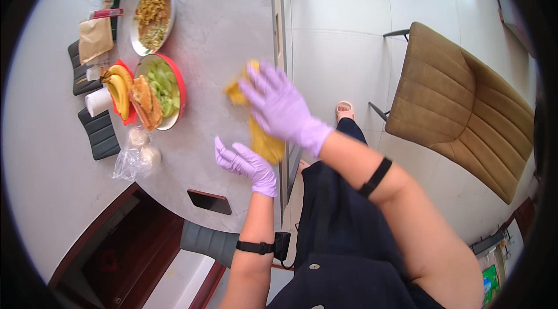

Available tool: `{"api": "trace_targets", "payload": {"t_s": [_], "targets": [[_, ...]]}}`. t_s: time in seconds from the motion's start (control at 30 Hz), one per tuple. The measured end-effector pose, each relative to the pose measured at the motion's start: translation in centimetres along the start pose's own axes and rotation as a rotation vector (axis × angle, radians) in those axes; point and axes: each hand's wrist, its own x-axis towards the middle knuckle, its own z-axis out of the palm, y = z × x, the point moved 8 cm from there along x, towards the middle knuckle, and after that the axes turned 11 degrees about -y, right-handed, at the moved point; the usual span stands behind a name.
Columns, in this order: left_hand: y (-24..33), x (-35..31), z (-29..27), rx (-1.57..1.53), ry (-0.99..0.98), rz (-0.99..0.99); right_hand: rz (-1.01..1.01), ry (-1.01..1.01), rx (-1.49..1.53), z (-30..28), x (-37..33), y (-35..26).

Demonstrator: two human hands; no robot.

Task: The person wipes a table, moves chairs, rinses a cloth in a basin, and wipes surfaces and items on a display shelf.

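Has a yellow cloth (267,141) on the grey table (226,18), under the purple-gloved right hand (279,102), close to the long edge. Could lose the cloth over that edge by pushing too far to the right. Could bump the dark phone (209,201), near the left hand (247,166), by swinging that hand wide, and might send it off the table. Could also hit the red bowl (181,85) or the plate of food (170,24) by reaching too far left, and spill some.

Lays the right fingers long and nearly straight over the cloth. Leaves one bit of cloth peeking out past the fingertips and a bigger bit below the palm. Cannot tell a pinch from a flat press, because of the blur. Holds the left fingers apart and a little bent, with nothing seen in them. Cannot tell a touch from a small gap between left hand and cloth.
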Motion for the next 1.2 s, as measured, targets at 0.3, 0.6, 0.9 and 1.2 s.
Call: {"api": "trace_targets", "payload": {"t_s": [0.3,0.6,0.9,1.2], "targets": [[-0.3,0.2,1.2,-0.092,-0.079,0.048,0.206,0.371,0.058,-5.4,14.1,13.5],[1.7,0.2,1.4,-0.004,-0.186,0.108,0.555,0.176,0.827,7.1,-11.8,-2.1],[2.7,0.1,1.4,0.029,-0.211,0.185,0.394,0.581,0.902,-0.5,5.6,10.2],[2.1,0.0,1.2,0.057,-0.207,0.153,0.271,0.499,0.187,-7.6,15.7,14.7]]}}
